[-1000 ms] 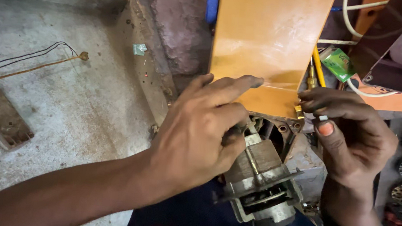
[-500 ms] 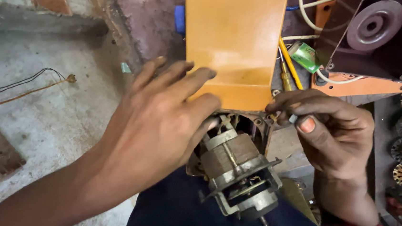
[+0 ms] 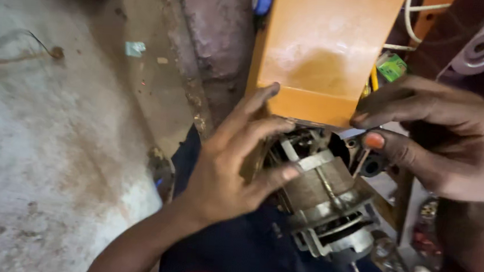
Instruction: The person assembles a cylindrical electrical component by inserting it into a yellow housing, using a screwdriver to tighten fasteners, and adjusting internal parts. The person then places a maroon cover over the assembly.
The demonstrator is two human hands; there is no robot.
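The left hand (image 3: 225,172) has its fingers spread and pressed on the side of the motor (image 3: 320,202), a grey metal body with a brown banded core that lies on the lap below the orange panel (image 3: 323,50). The right hand (image 3: 443,140) pinches something thin beside the motor's top; what it is cannot be made out. Since half a second ago the view has closed in, the right hand sits higher, and its wrist is cut off.
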